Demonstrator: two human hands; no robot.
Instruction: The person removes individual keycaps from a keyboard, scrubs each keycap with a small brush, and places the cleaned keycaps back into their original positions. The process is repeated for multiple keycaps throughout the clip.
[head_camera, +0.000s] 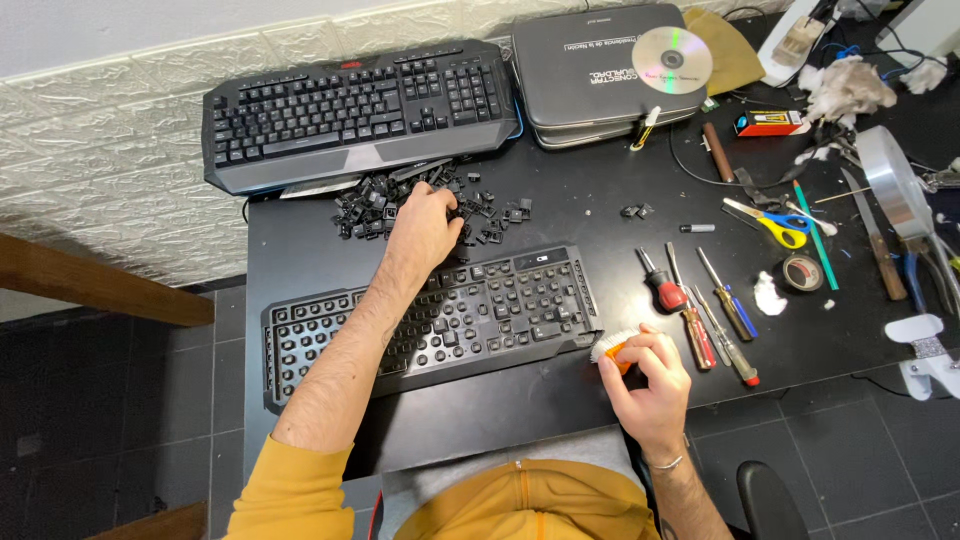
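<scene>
My left hand (422, 228) reaches over the near keyboard into a heap of loose black keycaps (372, 205), fingers curled among them; whether it grips one I cannot tell. The near black keyboard (500, 300) lies in front of me with many keycaps removed on its left part. At that keyboard's right corner, my right hand (650, 385) holds a small orange brush with white bristles (612, 350). A second, complete black keyboard (350, 110) lies at the back of the black table (560, 215).
Several screwdrivers (700, 310) lie to the right of the near keyboard. Scissors with yellow and blue handles (775, 222), a tape roll (802, 272), a knife (875, 245) and white fluff lie farther right. A grey case with a disc (672, 60) stands at the back.
</scene>
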